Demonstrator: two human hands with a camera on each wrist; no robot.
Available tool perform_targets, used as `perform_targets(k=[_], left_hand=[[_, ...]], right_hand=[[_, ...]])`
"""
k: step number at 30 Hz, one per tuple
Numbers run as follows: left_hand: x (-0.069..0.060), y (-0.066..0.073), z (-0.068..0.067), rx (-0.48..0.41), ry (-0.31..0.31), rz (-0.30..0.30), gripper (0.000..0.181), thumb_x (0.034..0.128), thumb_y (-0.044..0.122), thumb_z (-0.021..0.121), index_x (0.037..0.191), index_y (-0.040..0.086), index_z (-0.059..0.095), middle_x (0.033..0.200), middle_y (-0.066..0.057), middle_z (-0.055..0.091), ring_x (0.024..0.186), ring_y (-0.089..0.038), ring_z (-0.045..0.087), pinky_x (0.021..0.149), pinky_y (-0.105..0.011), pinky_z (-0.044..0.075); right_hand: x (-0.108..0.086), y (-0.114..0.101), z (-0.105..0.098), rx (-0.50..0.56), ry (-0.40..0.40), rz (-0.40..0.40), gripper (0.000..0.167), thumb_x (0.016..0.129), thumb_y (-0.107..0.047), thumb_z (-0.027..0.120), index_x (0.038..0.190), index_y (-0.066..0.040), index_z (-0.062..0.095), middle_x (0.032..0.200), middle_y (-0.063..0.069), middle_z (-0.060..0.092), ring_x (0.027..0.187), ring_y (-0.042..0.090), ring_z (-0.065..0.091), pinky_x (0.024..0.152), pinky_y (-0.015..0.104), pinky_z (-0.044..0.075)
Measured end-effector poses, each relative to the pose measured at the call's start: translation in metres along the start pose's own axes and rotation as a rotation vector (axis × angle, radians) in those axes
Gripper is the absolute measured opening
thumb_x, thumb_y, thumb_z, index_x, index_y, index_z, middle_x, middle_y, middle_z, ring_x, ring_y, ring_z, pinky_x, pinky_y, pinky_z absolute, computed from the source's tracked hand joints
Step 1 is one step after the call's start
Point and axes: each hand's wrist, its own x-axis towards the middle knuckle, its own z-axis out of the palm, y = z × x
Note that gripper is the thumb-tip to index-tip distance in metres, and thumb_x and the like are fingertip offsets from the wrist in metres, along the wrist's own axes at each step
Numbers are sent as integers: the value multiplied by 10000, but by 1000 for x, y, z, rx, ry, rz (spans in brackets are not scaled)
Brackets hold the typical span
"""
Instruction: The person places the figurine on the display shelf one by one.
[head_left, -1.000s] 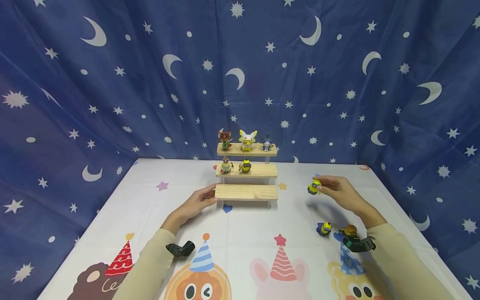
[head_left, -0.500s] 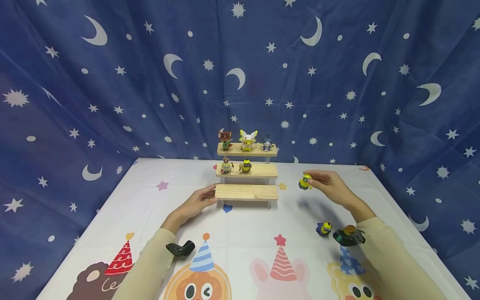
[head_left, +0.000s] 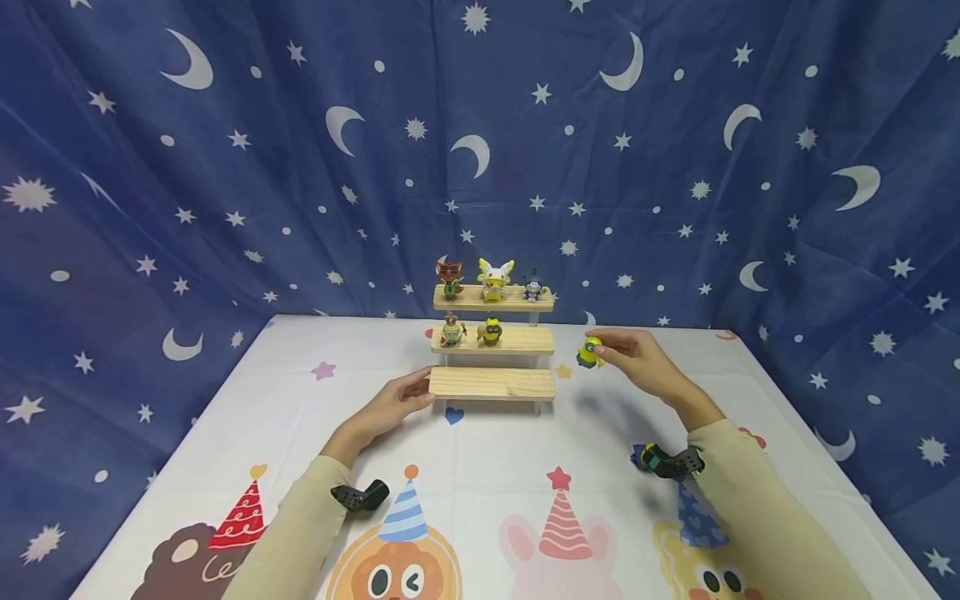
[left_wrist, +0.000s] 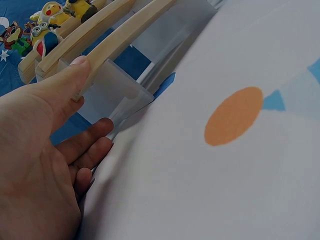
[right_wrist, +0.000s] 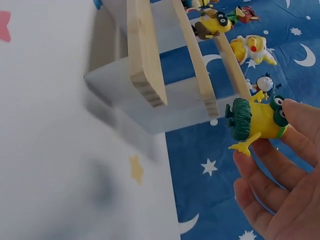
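My right hand (head_left: 637, 360) pinches a yellow Minion figurine (right_wrist: 262, 120) with goggle eyes and a dark green skirt. It is held in the air to the right of a three-tier wooden display stand (head_left: 492, 382). Against the left end of the lowest tier, my left hand (head_left: 393, 406) grips the plank (left_wrist: 120, 45), thumb on the wood and index finger beneath. On the top tier are a fox figurine (head_left: 450, 282), a white-and-yellow figurine (head_left: 495, 281) and a small blue-and-white figurine (head_left: 533, 289). The middle tier holds a crowned figurine (head_left: 452, 332) and a yellow-and-brown Minion figurine (head_left: 491, 332) at left and centre.
A blue-and-yellow figurine (head_left: 640, 456) lies on the table, partly hidden by the right wrist camera (head_left: 675, 461). A white cloth (head_left: 465, 467) with party animals covers the table. Behind hangs a dark blue curtain (head_left: 525, 233) with moons and stars.
My right hand has carried the Minion figurine leftward and slightly up, closer to the stand. The left hand keeps its place. A brown-and-yellow figurine on the table is now hidden behind the right forearm.
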Motion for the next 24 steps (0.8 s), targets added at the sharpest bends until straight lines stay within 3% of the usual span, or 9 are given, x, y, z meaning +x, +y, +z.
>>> perform_targets(k=[24], left_hand=[[-1, 3, 0, -1, 3, -18, 727, 1019, 355, 607, 1614, 124, 260, 1578, -201, 427, 1445, -382, 436, 1198, -525, 374]], right_hand=[[34, -27, 20, 44, -14, -27, 413, 1036, -223, 591, 1406, -41, 577, 1388, 197, 627, 1282, 373, 610, 1100, 557, 475]])
